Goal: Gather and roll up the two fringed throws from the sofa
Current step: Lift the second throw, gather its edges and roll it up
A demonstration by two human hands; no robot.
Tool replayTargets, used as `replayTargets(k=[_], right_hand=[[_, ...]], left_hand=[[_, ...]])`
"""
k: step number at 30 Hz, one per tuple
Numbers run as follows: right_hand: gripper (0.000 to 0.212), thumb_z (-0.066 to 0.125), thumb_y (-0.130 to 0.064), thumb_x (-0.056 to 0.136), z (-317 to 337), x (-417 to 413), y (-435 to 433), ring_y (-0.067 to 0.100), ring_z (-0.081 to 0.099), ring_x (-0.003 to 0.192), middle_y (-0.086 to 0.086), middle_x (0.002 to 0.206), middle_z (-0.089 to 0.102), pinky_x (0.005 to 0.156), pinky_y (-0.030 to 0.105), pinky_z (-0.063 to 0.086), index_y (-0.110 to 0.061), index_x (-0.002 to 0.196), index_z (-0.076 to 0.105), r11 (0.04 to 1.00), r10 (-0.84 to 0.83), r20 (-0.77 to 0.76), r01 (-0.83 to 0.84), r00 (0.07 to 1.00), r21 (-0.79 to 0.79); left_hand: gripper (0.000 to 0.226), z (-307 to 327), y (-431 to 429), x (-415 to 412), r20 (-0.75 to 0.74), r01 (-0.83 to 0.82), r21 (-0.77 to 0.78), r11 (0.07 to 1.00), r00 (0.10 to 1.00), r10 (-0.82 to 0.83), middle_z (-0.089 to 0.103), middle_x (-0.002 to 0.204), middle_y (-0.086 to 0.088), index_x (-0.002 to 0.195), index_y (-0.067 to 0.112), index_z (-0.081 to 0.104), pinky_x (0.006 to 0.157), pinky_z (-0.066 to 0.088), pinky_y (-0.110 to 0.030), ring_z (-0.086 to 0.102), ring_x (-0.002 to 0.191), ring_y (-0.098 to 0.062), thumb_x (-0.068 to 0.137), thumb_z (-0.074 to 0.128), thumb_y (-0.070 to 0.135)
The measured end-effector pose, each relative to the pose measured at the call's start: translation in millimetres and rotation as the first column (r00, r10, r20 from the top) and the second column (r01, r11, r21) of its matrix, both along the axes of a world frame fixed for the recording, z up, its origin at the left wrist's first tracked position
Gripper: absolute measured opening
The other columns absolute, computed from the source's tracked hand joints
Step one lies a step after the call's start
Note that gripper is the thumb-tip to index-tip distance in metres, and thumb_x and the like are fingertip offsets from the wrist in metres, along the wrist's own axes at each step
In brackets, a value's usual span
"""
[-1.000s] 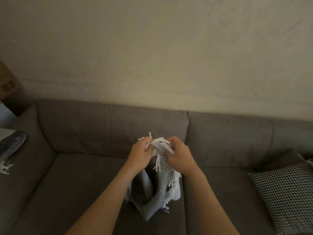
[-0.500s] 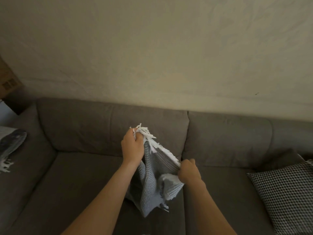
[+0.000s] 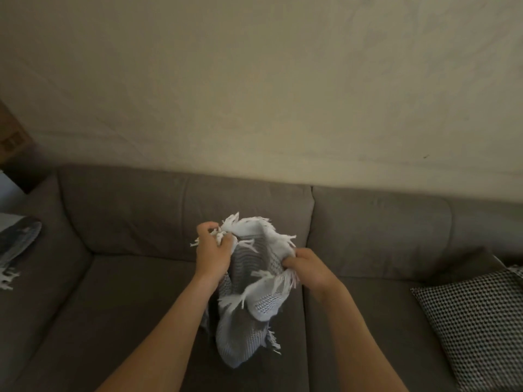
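Left grip (image 3: 213, 251) and right grip (image 3: 307, 268) hold fringed throw (image 3: 249, 326).

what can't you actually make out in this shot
Head view only.
Second throw: cut off by the left edge.
Held throw: bunched; its own folds and the left hand hide much of it.
Right hand: fingertips buried in the fabric.
Cushion: cropped by the right and bottom edges.
Box: dim, mostly outside the frame.

Grey sofa (image 3: 127, 292) (checked cushion (image 3: 481, 321) right) against a cream, perhaps plastered wall (image 3: 254, 80).
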State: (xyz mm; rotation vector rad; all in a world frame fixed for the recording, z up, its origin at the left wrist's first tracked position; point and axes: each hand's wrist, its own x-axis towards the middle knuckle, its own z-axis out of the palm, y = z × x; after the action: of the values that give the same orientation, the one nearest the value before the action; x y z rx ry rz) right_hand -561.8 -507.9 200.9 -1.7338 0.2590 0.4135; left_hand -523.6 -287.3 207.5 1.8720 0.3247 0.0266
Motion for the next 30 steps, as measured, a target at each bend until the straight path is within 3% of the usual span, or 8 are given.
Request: replayTargets(k=[6, 9, 13, 17, 20, 22, 27, 30], right_hand=[[0.023, 0.055, -0.008, 0.097, 31, 1, 11, 0.033, 0.067, 0.081, 0.031, 0.095, 0.072, 0.075, 0.042, 0.053, 0.004, 0.102, 0.073, 0.938, -0.229, 0.116, 0.187, 0.966, 0.292], [0.023, 0.052, -0.007, 0.102, 40, 1, 18, 0.028, 0.065, 0.076, 0.02, 0.087, 0.071, 0.072, 0.039, 0.054, -0.001, 0.107, 0.074, 0.921, -0.269, 0.164, 0.203, 0.949, 0.331], [0.02, 0.052, -0.009, 0.102, 47, 0, 21, 0.022, 0.059, 0.068, 0.012, 0.079, 0.063, 0.065, 0.036, 0.052, 0.0, 0.107, 0.07, 0.902, -0.331, 0.204, 0.246, 0.921, 0.354], [0.02, 0.049, -0.007, 0.103, 53, 0, 23, 0.024, 0.063, 0.071, 0.012, 0.082, 0.068, 0.065, 0.036, 0.055, -0.002, 0.103, 0.069, 0.858, -0.445, 0.208, 0.347, 0.871, 0.378], [0.02, 0.052, -0.009, 0.099, 51, 5, 23, 0.027, 0.054, 0.073, 0.016, 0.081, 0.061, 0.067, 0.042, 0.048, 0.009, 0.098, 0.061, 0.799, -0.572, 0.249, 0.464, 0.781, 0.382], [0.025, 0.053, -0.01, 0.095, 58, 9, 25, 0.026, 0.045, 0.072, 0.014, 0.077, 0.053, 0.064, 0.043, 0.04, 0.015, 0.091, 0.052, 0.745, -0.654, 0.274, 0.537, 0.705, 0.395], [0.03, 0.05, -0.006, 0.102, 114, 15, 37, 0.013, 0.034, 0.053, 0.006, 0.062, 0.039, 0.048, 0.027, 0.033, -0.007, 0.072, 0.046, 0.619, -0.775, 0.471, 0.656, 0.42, 0.433], [0.009, 0.048, -0.006, 0.1, 136, 24, 43, 0.016, 0.049, 0.063, 0.003, 0.079, 0.055, 0.056, 0.04, 0.046, -0.01, 0.093, 0.051, 0.619, -0.727, 0.606, 0.691, 0.324, 0.374]], left_hand=[[0.025, 13, -2, -16, -0.125, 0.468, -0.134, 0.873, 0.866, -0.484, 0.075, 0.119, 0.007, 0.109, 0.024, 0.08, 0.1, 0.05, -0.029, 0.066, 0.115, -0.008, 0.108, 0.054, 0.025], [0.023, 15, -5, -26, -0.075, 0.599, -0.176, 0.781, 0.783, -0.617, 0.079, 0.116, 0.007, 0.117, 0.024, 0.079, 0.092, 0.058, -0.025, 0.073, 0.11, -0.007, 0.1, 0.071, 0.037], [0.032, 7, -3, -22, -0.03, 0.638, -0.15, 0.755, 0.761, -0.649, 0.08, 0.117, 0.002, 0.121, 0.018, 0.075, 0.098, 0.06, -0.04, 0.075, 0.111, -0.015, 0.091, 0.084, 0.025], [0.031, 8, 2, -17, 0.003, 0.641, -0.15, 0.753, 0.762, -0.648, 0.079, 0.12, 0.005, 0.125, 0.022, 0.074, 0.099, 0.058, -0.033, 0.074, 0.115, -0.013, 0.095, 0.08, 0.023], [0.008, 15, 3, -11, 0.008, 0.611, -0.002, 0.792, 0.792, -0.611, 0.076, 0.098, 0.004, 0.092, 0.036, 0.075, 0.081, 0.054, -0.029, 0.072, 0.09, -0.001, 0.097, 0.074, 0.042], [0.033, 22, 4, -2, 0.013, 0.581, 0.161, 0.798, 0.807, -0.591, 0.06, 0.081, 0.009, 0.072, 0.033, 0.062, 0.069, 0.045, -0.027, 0.058, 0.068, 0.003, 0.097, 0.07, 0.054], [0.031, 81, -18, 11, 0.229, 0.499, 0.019, 0.866, 0.841, -0.49, 0.073, 0.08, -0.001, 0.099, 0.023, 0.079, 0.069, 0.049, -0.035, 0.067, 0.073, -0.018, 0.107, 0.057, 0.043], [0.05, 124, -30, 17, 0.381, 0.399, -0.093, 0.912, 0.861, -0.338, 0.04, 0.059, 0.002, 0.065, 0.024, 0.058, 0.06, 0.03, -0.032, 0.036, 0.058, -0.018, 0.11, 0.054, 0.044]])
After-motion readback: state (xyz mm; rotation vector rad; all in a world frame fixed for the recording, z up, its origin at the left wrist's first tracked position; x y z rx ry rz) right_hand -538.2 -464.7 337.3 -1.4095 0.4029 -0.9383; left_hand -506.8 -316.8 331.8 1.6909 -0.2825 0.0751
